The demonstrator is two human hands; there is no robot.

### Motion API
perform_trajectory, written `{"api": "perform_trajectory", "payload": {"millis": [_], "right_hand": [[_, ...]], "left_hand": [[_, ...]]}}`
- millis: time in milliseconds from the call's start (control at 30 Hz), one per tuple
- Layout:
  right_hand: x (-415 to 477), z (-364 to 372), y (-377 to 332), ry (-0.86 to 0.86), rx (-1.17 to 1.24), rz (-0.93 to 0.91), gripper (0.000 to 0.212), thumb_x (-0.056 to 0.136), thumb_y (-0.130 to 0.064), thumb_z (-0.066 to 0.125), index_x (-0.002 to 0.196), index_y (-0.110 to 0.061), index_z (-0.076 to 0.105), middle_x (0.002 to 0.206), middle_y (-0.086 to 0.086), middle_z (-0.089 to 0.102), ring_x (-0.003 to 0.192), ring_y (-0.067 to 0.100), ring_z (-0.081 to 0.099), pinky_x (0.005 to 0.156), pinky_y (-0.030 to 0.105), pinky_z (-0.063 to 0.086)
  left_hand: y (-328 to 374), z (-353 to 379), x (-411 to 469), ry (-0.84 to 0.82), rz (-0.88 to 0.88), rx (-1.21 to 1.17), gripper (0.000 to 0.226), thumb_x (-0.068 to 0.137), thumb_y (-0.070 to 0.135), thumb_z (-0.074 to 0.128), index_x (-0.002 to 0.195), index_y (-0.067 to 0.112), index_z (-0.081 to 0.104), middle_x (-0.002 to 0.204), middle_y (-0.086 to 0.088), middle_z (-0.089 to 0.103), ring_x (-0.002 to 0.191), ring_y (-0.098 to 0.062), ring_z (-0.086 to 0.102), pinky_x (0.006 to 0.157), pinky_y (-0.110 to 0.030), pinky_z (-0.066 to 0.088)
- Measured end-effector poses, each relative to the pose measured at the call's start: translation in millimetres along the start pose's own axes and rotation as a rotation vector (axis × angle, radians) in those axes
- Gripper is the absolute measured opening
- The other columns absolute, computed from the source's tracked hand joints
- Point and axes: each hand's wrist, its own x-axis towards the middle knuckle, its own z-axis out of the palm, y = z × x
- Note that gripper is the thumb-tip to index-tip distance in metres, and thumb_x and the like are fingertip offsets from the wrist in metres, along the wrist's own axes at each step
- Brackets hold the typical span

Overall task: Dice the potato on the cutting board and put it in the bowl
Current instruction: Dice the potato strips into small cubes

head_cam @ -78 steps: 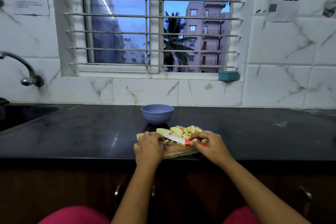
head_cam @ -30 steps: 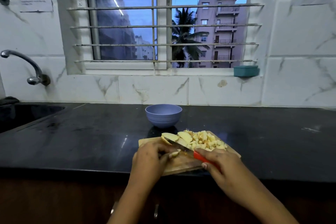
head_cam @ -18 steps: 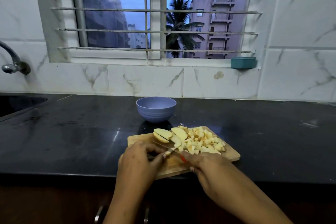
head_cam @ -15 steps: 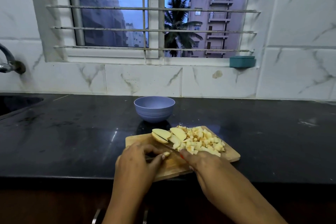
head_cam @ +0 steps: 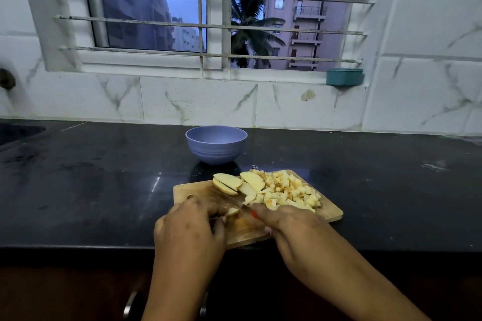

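Compared with half a second ago, both hands sit in almost the same spot and the view has swung a little to the right. The tap spout has left the picture and only its wall fitting (head_cam: 6,79) shows at the far left edge. Against the frame from 2.6 seconds ago, the knife (head_cam: 253,214) is no longer raised with its pale blade in plain sight; it now lies low on the cutting board (head_cam: 198,189) between the hands.

The left hand (head_cam: 190,227) curls its fingers over a small potato piece (head_cam: 232,211) and pins it to the board at its fingertips. The right hand (head_cam: 289,224) grips the knife, with only a sliver of red handle showing at the knuckles. The potato slices (head_cam: 229,183) lie just beyond the left fingertips. The diced potato (head_cam: 287,193) is heaped just beyond the right hand. The bowl (head_cam: 216,144) stands off the board, farther out past both hands, on the black counter (head_cam: 104,177).

The blade is dark and blurred, so its edge is hard to trace. The hands cover the near edge of the board. The bottom of the bowl is out of sight, so I cannot tell what it holds. A teal tub (head_cam: 344,77) sits on the sill, far beyond the right hand.
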Motion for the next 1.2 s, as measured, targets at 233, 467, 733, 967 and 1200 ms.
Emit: {"api": "perform_trajectory", "payload": {"millis": [233,467,733,967,1200], "right_hand": [[-12,-12,-10,-0.049,0.091,0.004,0.050,0.102,-0.024,0.038,0.147,-0.042,0.027,0.115,-0.012,0.056,0.101,0.004,0.050,0.088,0.020,0.042],[0,5,-8,-0.064,-0.015,0.033,0.064,0.098,-0.011,0.039,0.149,-0.043,0.017,0.101,-0.006,0.052,0.096,0.017,0.054,0.083,0.034,0.050],[-11,-15,-9,-0.059,0.072,0.022,0.051,0.103,-0.023,0.036,0.148,-0.043,0.024,0.115,-0.004,0.056,0.105,0.013,0.051,0.089,0.027,0.045],[-2,-5,-11,-0.137,0.053,0.052,0.061,0.098,-0.011,0.041,0.148,-0.043,0.024,0.098,-0.008,0.051,0.092,0.011,0.052,0.078,0.025,0.045],[-1,3,-15,-0.119,-0.104,0.063,0.070,0.098,-0.009,0.041,0.151,-0.039,0.006,0.119,-0.002,0.049,0.107,0.019,0.049,0.087,0.032,0.043]], "left_hand": [[7,7,-3,0.082,0.001,0.035,0.016,0.093,0.039,0.051,0.103,0.041,0.063,0.094,0.019,0.062,0.096,-0.003,0.050,0.090,-0.026,0.037],[8,10,-5,0.161,0.010,-0.068,0.011,0.085,0.031,0.065,0.096,0.031,0.064,0.079,0.011,0.067,0.078,-0.010,0.061,0.080,-0.033,0.049],[7,18,0,0.186,0.075,-0.056,0.017,0.076,0.018,0.074,0.091,0.023,0.066,0.068,0.005,0.065,0.065,-0.018,0.060,0.069,-0.039,0.051],[3,23,1,0.198,0.112,-0.101,0.018,0.076,0.012,0.073,0.089,0.024,0.068,0.067,0.008,0.065,0.062,-0.013,0.058,0.067,-0.037,0.050],[-8,24,4,0.218,0.089,-0.008,0.018,0.078,0.026,0.072,0.094,0.027,0.065,0.073,0.009,0.065,0.079,-0.016,0.055,0.072,-0.034,0.037]]}}
